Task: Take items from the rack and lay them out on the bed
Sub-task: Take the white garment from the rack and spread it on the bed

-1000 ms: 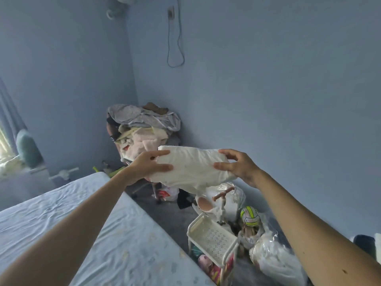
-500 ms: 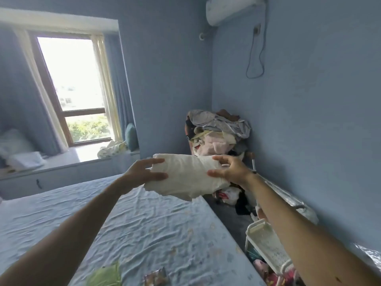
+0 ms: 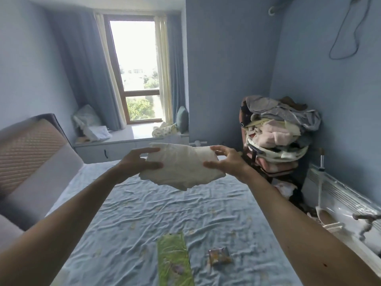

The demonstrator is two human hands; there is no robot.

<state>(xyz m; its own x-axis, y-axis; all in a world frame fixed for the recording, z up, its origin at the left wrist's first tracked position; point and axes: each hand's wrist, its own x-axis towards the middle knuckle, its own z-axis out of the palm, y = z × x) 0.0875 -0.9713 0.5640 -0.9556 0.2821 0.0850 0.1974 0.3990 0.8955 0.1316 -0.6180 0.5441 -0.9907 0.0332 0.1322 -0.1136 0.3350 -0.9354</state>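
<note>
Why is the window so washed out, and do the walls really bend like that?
Head view: the window is overexposed by daylight, the room's main light. The wide lens bows the walls and stretches both forearms at the edges. The white bundle between the left hand and right hand looks slightly soft.

Home bedroom: bed [image 3: 156, 213] w/ wrinkled blue sheet & padded headboard [image 3: 28, 145], curtained window [image 3: 138, 71] w/ seat ledge, clothes heaped on chair [image 3: 276, 131] in corner, blue walls, radiator [image 3: 342, 193] at right.
</note>
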